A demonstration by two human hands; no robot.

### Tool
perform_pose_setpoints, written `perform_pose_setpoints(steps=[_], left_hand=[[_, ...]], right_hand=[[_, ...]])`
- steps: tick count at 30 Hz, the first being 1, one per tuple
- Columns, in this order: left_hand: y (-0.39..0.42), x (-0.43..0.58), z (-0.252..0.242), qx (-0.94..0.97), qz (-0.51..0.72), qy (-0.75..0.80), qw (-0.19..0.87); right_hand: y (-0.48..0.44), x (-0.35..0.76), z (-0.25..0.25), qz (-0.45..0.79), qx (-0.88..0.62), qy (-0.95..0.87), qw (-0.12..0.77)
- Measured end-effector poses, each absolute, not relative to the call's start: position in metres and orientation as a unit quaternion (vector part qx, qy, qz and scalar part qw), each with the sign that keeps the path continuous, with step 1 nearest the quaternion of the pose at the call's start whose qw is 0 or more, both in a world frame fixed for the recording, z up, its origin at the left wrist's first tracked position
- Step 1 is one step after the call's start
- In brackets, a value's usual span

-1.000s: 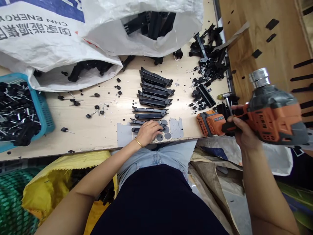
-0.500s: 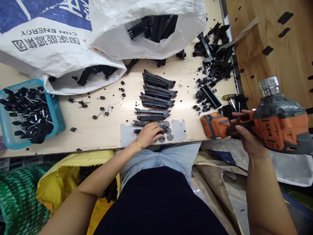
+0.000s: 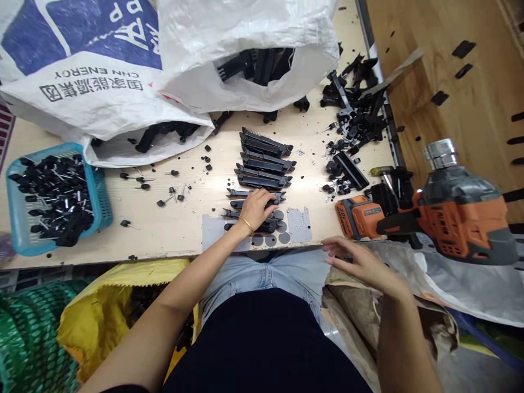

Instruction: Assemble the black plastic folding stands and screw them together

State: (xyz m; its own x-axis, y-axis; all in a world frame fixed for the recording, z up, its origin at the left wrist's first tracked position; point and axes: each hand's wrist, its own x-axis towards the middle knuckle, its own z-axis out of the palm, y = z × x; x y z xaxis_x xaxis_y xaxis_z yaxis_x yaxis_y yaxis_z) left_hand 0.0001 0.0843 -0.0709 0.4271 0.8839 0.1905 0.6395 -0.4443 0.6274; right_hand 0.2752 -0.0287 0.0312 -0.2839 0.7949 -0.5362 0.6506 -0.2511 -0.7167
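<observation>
Over the near part of the row of black strips [image 3: 264,165], the left hand [image 3: 256,208] lies palm down, its fingers bent across one black strip [image 3: 236,204] whose end shows just left of them; I cannot tell whether they grip it or only rest on it. Grey discs [image 3: 284,238] lie at the row's near end, with a grey sheet [image 3: 301,226] just right of them. Farther right of the row, the right hand [image 3: 360,262] hangs at the edge of the desk [image 3: 188,224], its fingers loosely apart. Beyond that hand, well right of the row, is an orange power tool [image 3: 462,218], battery end toward the row. A heap of black parts [image 3: 368,131] lies right of the row's far end; left of the row is a blue basket [image 3: 101,202] of black knobs with metal pins [image 3: 67,185]. Behind the row sits a white sack [image 3: 245,27].
</observation>
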Motion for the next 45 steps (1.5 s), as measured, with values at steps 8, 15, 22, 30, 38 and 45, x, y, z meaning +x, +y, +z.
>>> perform_pose_setpoints(steps=[8, 15, 22, 30, 38, 45], left_hand=[[0.085, 0.000, -0.071, 0.822, 0.242, 0.454, 0.243], [0.086, 0.003, -0.054, 0.801, 0.234, 0.482, 0.266], [-0.011, -0.038, -0.026, 0.489, 0.264, 0.558, 0.616], [-0.004, -0.034, -0.045, 0.100, 0.288, 0.601, 0.739], [0.025, -0.050, -0.062, 0.451, 0.367, 0.729, 0.361], [0.051, -0.031, -0.083, 0.445, 0.435, 0.731, 0.279]], right_hand=[[0.137, 0.196, 0.021, 0.318, -0.548, -0.751, 0.185], [0.255, 0.125, -0.027, 0.211, -0.583, -0.783, 0.053], [0.266, 0.137, -0.040, 0.333, -0.590, -0.735, 0.032], [0.250, 0.156, -0.019, 0.591, -0.561, -0.573, 0.085], [0.200, 0.171, -0.021, 0.674, -0.617, -0.402, 0.058], [0.143, 0.158, -0.017, 0.668, -0.624, -0.310, 0.261]])
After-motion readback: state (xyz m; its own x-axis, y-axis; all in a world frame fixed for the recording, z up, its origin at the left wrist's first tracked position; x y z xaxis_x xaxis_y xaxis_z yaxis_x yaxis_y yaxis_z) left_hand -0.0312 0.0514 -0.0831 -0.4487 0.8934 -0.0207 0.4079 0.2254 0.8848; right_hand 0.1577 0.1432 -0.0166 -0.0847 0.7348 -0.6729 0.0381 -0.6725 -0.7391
